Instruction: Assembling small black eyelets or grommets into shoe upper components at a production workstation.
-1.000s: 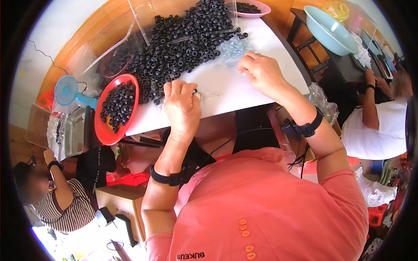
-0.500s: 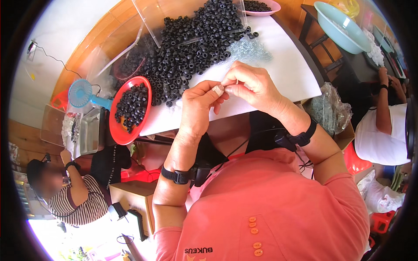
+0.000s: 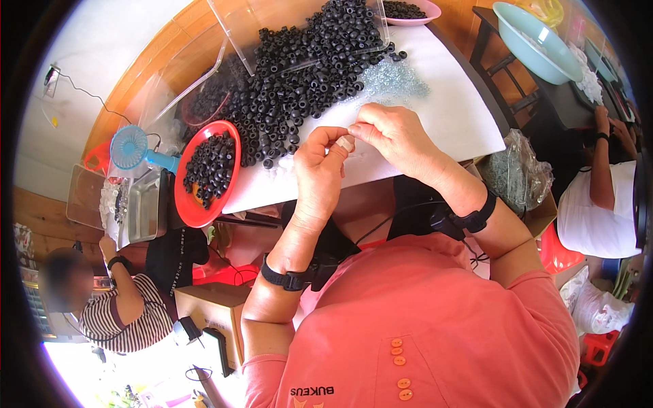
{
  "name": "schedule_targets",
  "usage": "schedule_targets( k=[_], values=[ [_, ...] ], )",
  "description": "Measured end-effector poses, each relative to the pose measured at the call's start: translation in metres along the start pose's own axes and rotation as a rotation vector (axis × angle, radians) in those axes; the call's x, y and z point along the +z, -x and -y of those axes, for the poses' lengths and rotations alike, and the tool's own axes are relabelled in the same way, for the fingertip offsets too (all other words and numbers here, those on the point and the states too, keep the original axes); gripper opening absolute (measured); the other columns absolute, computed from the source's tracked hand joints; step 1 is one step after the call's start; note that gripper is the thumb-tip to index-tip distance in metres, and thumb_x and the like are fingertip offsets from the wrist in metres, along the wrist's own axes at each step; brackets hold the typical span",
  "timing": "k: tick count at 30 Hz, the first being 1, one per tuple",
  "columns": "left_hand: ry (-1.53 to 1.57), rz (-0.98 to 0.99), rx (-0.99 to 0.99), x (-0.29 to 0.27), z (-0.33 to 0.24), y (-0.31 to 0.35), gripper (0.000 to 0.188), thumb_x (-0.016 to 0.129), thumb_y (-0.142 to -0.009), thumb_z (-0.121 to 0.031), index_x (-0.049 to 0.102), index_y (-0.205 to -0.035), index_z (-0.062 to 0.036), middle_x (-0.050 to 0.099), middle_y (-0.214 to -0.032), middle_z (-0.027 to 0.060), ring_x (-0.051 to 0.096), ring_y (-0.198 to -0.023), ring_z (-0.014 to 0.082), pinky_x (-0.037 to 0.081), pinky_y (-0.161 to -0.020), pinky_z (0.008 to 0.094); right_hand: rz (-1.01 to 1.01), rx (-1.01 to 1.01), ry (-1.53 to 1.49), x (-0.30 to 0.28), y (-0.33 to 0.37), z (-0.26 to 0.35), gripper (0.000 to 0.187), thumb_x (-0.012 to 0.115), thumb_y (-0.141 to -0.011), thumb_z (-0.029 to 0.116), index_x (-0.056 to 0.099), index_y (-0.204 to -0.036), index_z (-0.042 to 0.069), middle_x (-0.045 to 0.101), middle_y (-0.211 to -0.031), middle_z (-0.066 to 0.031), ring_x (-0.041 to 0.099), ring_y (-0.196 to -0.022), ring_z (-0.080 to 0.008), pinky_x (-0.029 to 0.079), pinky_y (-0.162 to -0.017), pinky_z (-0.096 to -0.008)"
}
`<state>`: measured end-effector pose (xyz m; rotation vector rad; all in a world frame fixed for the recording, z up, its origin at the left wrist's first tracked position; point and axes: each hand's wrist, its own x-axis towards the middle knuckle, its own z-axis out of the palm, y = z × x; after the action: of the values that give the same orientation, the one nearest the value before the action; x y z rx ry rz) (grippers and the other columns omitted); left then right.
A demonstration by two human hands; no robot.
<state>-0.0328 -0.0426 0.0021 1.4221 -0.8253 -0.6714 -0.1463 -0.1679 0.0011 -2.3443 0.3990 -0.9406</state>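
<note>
My left hand (image 3: 320, 166) and my right hand (image 3: 394, 136) meet above the near edge of the white table top (image 3: 456, 102). The fingers of both are pinched together, tip to tip. Whatever lies between them is too small or too hidden to name. A pale wrap (image 3: 345, 143) shows on my left thumb. Beyond my hands spreads a big heap of black, hollow bead-like pieces (image 3: 306, 81). Small clear bluish pieces (image 3: 391, 80) lie in a pile to its right. On the left, a red plate (image 3: 232, 178) holds more black pieces.
A blue fan (image 3: 129, 147) stands left of the plate, near a metal tray (image 3: 144, 211). A clear plastic bin (image 3: 235, 41) leans over the heap. A pink bowl (image 3: 418, 13) sits far back, a light-blue basin (image 3: 534, 47) right. One person works at each side.
My left hand has turned and shifted slightly right and nearer, its fingers curling in more. My right hand has moved a little nearer, fingers drawn closer together.
</note>
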Motion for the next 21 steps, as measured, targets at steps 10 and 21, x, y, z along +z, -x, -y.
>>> schedule_targets(
  k=[10, 21],
  values=[
    [0.062, -0.043, -0.011, 0.003, -0.007, -0.003, 0.015, 0.064, -0.092, -0.010, 0.065, -0.095, 0.0046, 0.063, -0.076, 0.0069, 0.052, -0.060, 0.0084, 0.039, -0.049, 0.0222, 0.074, 0.080, -0.302, 0.002, -0.004, -0.005, 0.019, 0.065, -0.089, 0.018, 0.057, -0.082, 0.002, 0.062, -0.070, -0.0148, 0.062, -0.065, -0.0318, 0.045, -0.058, -0.0398],
    [0.306, -0.012, -0.261, 0.004, -0.019, -0.013, 0.015, 0.065, -0.090, -0.009, 0.064, -0.093, 0.0058, 0.062, -0.073, 0.0081, 0.054, -0.058, 0.0119, 0.037, -0.043, 0.0226, -0.079, -0.053, -0.228, 0.003, -0.003, -0.007, 0.012, 0.064, -0.090, 0.011, 0.055, -0.084, 0.004, 0.062, -0.076, -0.0149, 0.062, -0.067, -0.0333, 0.047, -0.059, -0.0400]
  ],
)
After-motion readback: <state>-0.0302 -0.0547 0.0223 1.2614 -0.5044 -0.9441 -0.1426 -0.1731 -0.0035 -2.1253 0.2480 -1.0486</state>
